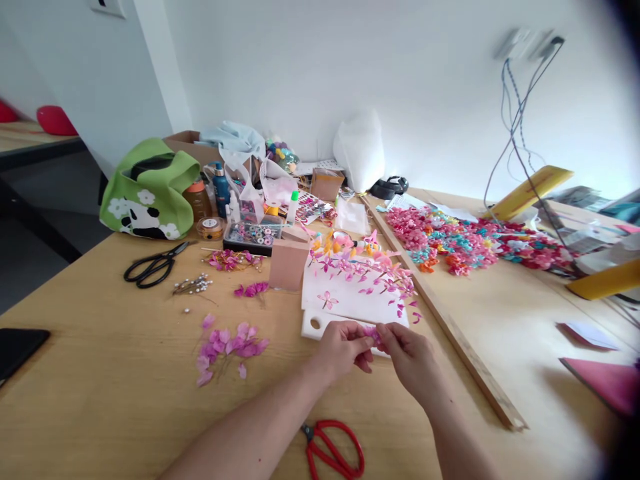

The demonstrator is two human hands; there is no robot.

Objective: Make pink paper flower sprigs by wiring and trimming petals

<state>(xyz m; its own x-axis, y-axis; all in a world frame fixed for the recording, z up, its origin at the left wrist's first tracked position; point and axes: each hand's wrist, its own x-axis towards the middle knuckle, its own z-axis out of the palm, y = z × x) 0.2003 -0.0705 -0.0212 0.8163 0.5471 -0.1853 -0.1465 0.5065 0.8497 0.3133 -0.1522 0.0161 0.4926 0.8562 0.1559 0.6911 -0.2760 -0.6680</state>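
Observation:
A small pink-purple flower (371, 335) is pinched between the fingertips of my left hand (347, 345) and my right hand (406, 347). Both hands are close together over the near edge of a white board (340, 293). Several branches of pink and orange blossoms (370, 263) spread above the board's far part. One pink flower (328, 300) lies on the board's left side. To the left on the table is a pile of loose pink-purple petals (227, 347). Red-handled scissors (334, 450) lie below my hands, their blades partly hidden behind my left forearm.
Black scissors (156, 265) and white-tipped stems (195, 285) lie left. A pinkish block (289, 262) stands by a bead box (253, 235). A green bag (150, 193) sits at back left. Along the right runs a wooden strip (450, 333), with colourful flower clusters (440, 237) beyond it.

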